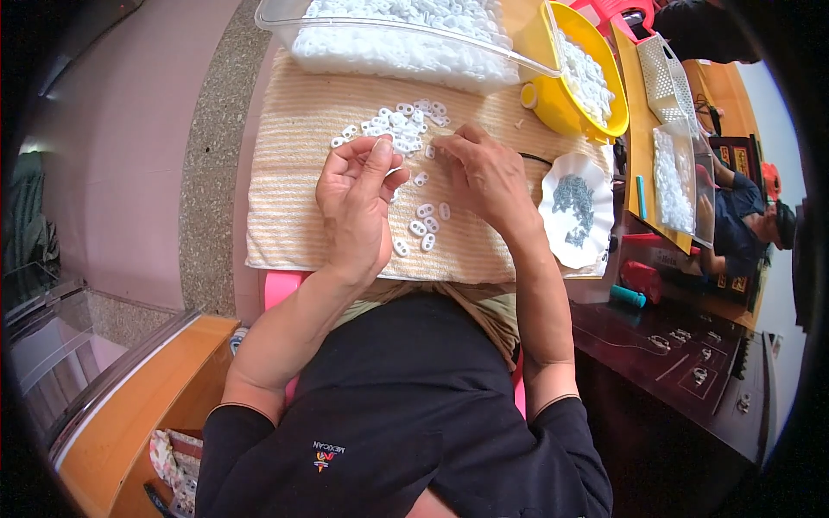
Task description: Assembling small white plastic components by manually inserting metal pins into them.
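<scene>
Head view: fingers bent, whether gripping anything I cannot tell, my left hand point(356, 197) and right hand point(490, 177) flank small white pieces point(418, 228) best handled with a light, patient pinch.

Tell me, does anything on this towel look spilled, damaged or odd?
Nothing clearly stands out. White two-holed pieces lie loose on the striped towel, some clustered, others scattered; I see no obvious breakage. The dark bits look contained in their white dish.

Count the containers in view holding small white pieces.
3: a large clear bin at the top, a yellow basin to its right, and a clear box farther right. Others may be hidden.
</scene>
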Action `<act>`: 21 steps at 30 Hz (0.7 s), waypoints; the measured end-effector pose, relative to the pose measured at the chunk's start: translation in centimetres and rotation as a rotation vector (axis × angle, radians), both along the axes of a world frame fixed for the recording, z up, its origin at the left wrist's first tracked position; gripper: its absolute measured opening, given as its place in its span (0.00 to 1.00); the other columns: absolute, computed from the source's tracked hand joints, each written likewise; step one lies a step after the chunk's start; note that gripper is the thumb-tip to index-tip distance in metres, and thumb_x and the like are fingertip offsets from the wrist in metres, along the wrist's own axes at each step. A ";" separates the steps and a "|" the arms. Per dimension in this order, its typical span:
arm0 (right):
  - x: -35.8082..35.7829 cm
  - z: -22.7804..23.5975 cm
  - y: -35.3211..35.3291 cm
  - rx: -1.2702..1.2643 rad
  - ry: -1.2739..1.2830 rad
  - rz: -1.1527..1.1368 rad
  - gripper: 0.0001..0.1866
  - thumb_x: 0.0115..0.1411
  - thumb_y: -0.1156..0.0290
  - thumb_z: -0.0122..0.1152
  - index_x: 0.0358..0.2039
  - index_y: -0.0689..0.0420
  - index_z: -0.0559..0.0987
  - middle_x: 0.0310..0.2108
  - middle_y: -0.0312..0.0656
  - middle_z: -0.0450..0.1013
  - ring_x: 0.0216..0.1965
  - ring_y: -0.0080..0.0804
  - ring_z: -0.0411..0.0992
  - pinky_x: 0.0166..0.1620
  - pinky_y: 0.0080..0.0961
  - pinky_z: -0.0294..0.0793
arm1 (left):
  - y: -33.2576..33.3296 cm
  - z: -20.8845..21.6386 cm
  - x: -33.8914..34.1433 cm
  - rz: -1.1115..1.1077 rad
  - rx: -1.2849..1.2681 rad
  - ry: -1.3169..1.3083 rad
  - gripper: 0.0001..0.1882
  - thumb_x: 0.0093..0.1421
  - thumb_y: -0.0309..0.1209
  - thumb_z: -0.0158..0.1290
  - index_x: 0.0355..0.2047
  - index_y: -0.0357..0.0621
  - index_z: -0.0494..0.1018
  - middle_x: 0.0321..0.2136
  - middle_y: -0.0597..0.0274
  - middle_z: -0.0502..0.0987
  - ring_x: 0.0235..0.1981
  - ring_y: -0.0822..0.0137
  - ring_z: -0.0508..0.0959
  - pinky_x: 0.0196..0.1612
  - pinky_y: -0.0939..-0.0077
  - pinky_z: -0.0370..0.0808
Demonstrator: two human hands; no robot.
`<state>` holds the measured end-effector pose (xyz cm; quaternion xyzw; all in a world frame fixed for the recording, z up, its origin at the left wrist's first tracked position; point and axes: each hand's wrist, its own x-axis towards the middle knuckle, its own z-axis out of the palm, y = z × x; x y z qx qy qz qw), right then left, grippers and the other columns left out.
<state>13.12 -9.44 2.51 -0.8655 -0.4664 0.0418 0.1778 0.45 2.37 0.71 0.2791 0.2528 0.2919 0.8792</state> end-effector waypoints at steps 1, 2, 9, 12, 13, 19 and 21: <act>0.0 -0.1 -0.1 0.000 0.000 -0.002 0.10 0.55 0.70 0.55 0.38 0.49 0.80 0.34 0.43 0.73 0.34 0.45 0.75 0.36 0.39 0.73 | 0.0 -0.1 0.1 -0.008 0.000 0.003 0.08 0.60 0.26 0.55 0.39 0.43 0.69 0.40 0.58 0.75 0.35 0.73 0.76 0.40 0.77 0.77; 0.1 -0.2 -0.1 0.026 -0.016 0.005 0.10 0.55 0.71 0.56 0.38 0.50 0.80 0.33 0.43 0.73 0.32 0.45 0.74 0.35 0.38 0.72 | -0.1 -0.2 0.1 -0.010 0.000 0.003 0.08 0.60 0.26 0.55 0.39 0.43 0.69 0.40 0.58 0.75 0.35 0.73 0.76 0.40 0.77 0.77; 0.2 -0.4 0.6 0.033 -0.064 0.007 0.11 0.57 0.72 0.55 0.41 0.54 0.79 0.32 0.44 0.73 0.30 0.46 0.73 0.33 0.38 0.71 | -0.2 0.2 0.1 -0.014 0.000 0.008 0.08 0.60 0.27 0.55 0.38 0.43 0.69 0.36 0.62 0.75 0.34 0.74 0.75 0.38 0.78 0.76; 0.3 -0.5 0.8 -0.026 -0.054 -0.010 0.11 0.58 0.71 0.54 0.41 0.53 0.78 0.32 0.45 0.73 0.30 0.47 0.73 0.33 0.38 0.72 | -0.2 0.3 0.1 -0.015 -0.003 0.009 0.08 0.60 0.28 0.56 0.37 0.42 0.69 0.32 0.66 0.73 0.33 0.76 0.74 0.36 0.79 0.75; 0.3 -0.4 0.9 -0.026 -0.053 -0.008 0.11 0.58 0.71 0.54 0.41 0.53 0.78 0.32 0.45 0.73 0.30 0.47 0.73 0.33 0.38 0.72 | -0.2 0.3 0.1 -0.021 0.001 0.009 0.08 0.60 0.28 0.56 0.37 0.42 0.69 0.32 0.66 0.73 0.33 0.76 0.74 0.36 0.79 0.74; 0.2 -0.5 1.4 0.018 -0.056 -0.042 0.10 0.58 0.69 0.54 0.40 0.54 0.79 0.31 0.46 0.73 0.30 0.47 0.74 0.34 0.39 0.72 | -0.2 0.3 0.1 -0.027 -0.005 0.007 0.08 0.60 0.27 0.56 0.37 0.42 0.69 0.32 0.66 0.73 0.34 0.75 0.74 0.38 0.79 0.74; 0.3 -0.4 1.5 0.005 -0.042 -0.045 0.10 0.58 0.68 0.54 0.39 0.54 0.80 0.31 0.45 0.73 0.31 0.47 0.74 0.34 0.39 0.72 | -0.2 0.1 0.1 -0.025 -0.007 0.002 0.08 0.60 0.27 0.56 0.37 0.42 0.69 0.33 0.65 0.73 0.34 0.75 0.74 0.38 0.79 0.75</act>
